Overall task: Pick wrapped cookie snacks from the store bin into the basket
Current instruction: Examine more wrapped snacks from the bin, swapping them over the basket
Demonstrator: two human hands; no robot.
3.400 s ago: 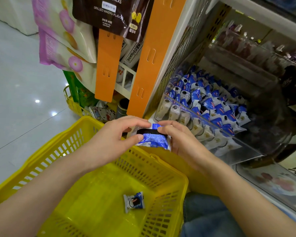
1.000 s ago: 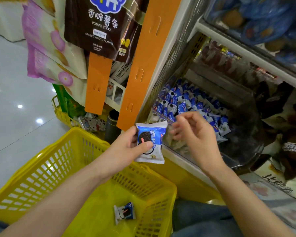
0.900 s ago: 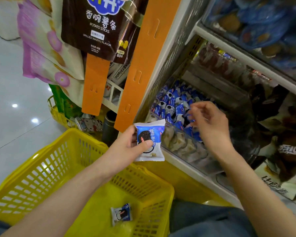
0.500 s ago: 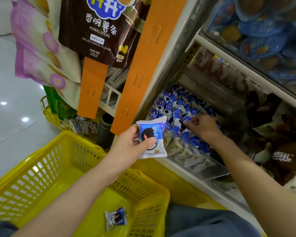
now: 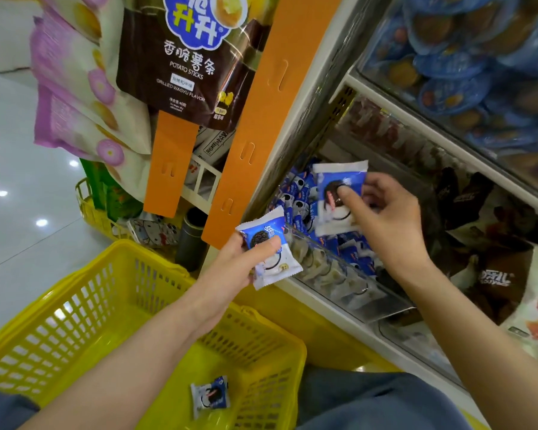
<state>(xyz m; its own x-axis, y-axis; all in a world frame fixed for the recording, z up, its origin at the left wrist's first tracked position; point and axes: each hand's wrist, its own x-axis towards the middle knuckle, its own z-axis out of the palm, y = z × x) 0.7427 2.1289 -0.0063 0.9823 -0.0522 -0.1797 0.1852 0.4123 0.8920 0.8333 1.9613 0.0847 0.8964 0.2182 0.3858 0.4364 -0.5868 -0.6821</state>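
My left hand (image 5: 246,259) pinches a blue-and-white wrapped cookie snack (image 5: 272,254) above the far rim of the yellow basket (image 5: 75,308). Over the clear store bin (image 5: 348,283), which is full of the same packets, my right hand (image 5: 385,218) holds up a second wrapped cookie snack (image 5: 336,184), thumb on its front. One more cookie packet (image 5: 210,396) lies on the basket's floor.
Orange hanging strips (image 5: 255,119) and bags of potato sticks (image 5: 187,57) hang left of the shelf. Above the bin is a shelf of blue snack tubs (image 5: 466,57), and dark snack bags (image 5: 479,231) lie to the right. A second yellow basket (image 5: 90,209) sits behind on the white floor.
My right hand left the first packet to my left hand, reached into the bin and has lifted out a second packet. My left hand has stayed over the basket's rim.
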